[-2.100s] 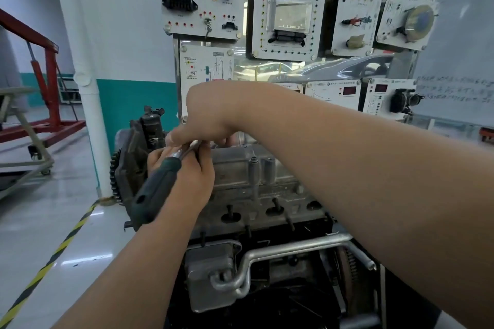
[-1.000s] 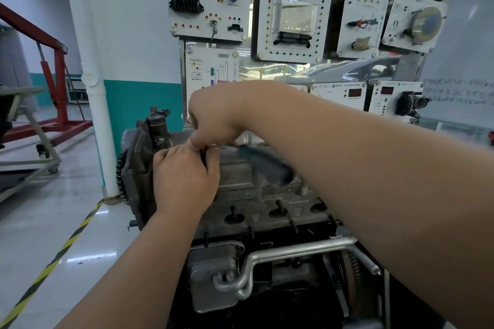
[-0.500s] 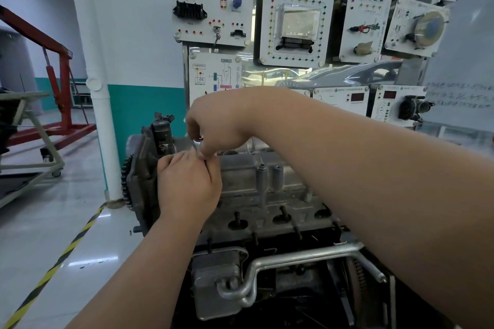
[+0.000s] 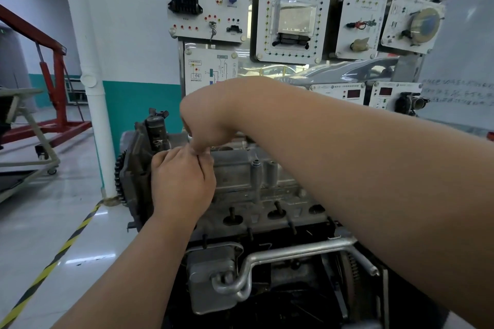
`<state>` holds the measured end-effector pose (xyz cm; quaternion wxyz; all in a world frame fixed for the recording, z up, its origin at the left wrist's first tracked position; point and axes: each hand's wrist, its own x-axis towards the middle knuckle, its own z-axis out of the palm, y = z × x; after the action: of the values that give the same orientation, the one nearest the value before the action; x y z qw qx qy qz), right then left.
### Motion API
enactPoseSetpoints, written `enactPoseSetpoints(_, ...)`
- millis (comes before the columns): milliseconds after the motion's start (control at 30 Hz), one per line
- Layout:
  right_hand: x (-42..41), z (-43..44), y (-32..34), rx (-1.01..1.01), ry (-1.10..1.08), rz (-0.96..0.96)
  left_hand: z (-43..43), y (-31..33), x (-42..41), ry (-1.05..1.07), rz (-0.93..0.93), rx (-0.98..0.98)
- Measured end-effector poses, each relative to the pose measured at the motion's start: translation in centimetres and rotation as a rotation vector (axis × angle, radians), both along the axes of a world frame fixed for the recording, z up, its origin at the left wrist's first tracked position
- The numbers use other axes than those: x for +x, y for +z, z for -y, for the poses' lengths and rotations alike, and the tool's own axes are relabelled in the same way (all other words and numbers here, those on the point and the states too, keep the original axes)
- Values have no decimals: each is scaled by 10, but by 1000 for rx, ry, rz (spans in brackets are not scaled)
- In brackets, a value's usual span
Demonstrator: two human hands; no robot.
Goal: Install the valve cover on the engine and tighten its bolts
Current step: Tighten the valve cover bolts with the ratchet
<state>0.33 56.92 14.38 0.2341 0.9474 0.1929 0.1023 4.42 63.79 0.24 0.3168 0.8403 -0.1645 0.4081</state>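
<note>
Over the grey cast-metal valve cover (image 4: 235, 173), likely rigid, heavy and best gripped by its edges, the left hand (image 4: 184, 181) and right hand (image 4: 207, 120) curl together, any hold hidden

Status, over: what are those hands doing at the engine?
Left hand and right hand meet, fingers curled, at valve cover left end. Held item hidden. Nothing visibly blocking.

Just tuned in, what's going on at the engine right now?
A person has both hands at the sprocket end of the valve cover, which sits on the engine. The right hand reaches across from above, fingers curled down; the left hand meets it from below. Whatever they are working is hidden behind the fingers.
</note>
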Motion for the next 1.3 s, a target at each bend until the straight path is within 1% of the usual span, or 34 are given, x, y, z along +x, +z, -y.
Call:
enactPoseSetpoints(67, 2, 6, -1, -1, 19, 11, 1, -1, -2, 19, 11, 7)
enactPoseSetpoints(100, 2, 8, -2, 4, 18, 20, 2, -1, -3, 13, 2, -18)
enactPoseSetpoints(167, 3, 11, -1, 34, -2, 24, 4, -2, -3, 15, 41, -61)
enactPoseSetpoints(267, 0, 9, -1, 75, -29, 19, 4, -1, -2, -18, -30, -118)
enactPoseSetpoints(333, -5, 4, -5, 105, -1, -2, 6, -3, -5, -17, -117, -141)
enactPoseSetpoints(367, -6, 1, -8, 153, 6, -3, 7, -4, -5, -26, -176, -180)
enactPoseSetpoints(400, -5, -2, -9, 185, 5, 1, 9, -2, -5, -23, -200, -216)
enactPoseSetpoints(433, -6, -4, -8, 192, 7, 10, 9, -3, -3, -11, -181, -210)
enactPoseSetpoints(533, -5, -5, 1, 117, -47, -34, 5, -2, -4, 5, -84, -41)
enactPoseSetpoints(567, -5, -4, 3, 91, -66, -58, 4, -2, -2, 4, -71, -17)
enactPoseSetpoints(600, -6, -3, 5, 58, -70, -64, 3, 1, -3, -1, -99, -37)
enactPoseSetpoints(667, -7, 0, 5, 0, -48, -39, 2, 0, -1, 20, -74, -38)
enactPoseSetpoints(800, -9, 5, 2, -28, -47, 13, 6, 0, -1, -38, -69, -113)
enactPoseSetpoints(867, -10, 3, 3, -24, -68, 4, 5, 0, -2, -55, -82, -169)
enactPoseSetpoints(933, -10, -2, 2, 20, -59, -35, 4, -2, -4, -72, -132, -169)
enactPoseSetpoints(967, -11, -5, 0, 48, -44, -42, 4, -8, -5, -93, -124, -234)
enactPoseSetpoints(1000, -10, -8, -2, 73, -30, -39, 8, 1, -9, -145, -122, -303)
enactPoseSetpoints(1033, -10, -10, -3, 90, -15, -37, 12, 9, -10, -243, -111, -367)
enactPoseSetpoints(1067, -9, -11, -2, 92, -9, -45, 18, 19, -7, -330, -147, -528)
enactPoseSetpoints(1100, -8, -11, -1, 83, -12, -61, 21, 26, -1, -367, -87, -646)
enactPoseSetpoints(1133, -6, -9, 1, 61, -30, -82, 20, 29, 5, -391, -37, -682)
enactPoseSetpoints(1167, -7, -7, 3, 40, -41, -93, 16, 24, 8, -284, -66, -533)
enactPoseSetpoints(1200, -5, -5, 4, 18, -52, -86, 9, 19, -1, -187, -92, -328)
enactPoseSetpoints(1233, -5, -2, 4, 1, -43, -56, 4, 9, 0, -126, -85, -188)
enactPoseSetpoints(1267, -4, 1, 2, -8, -28, -27, 3, 1, 1, -129, -179, -176)
enactPoseSetpoints(1300, -3, 4, 0, -14, -10, -2, 1, -6, -1, -125, -223, -199)
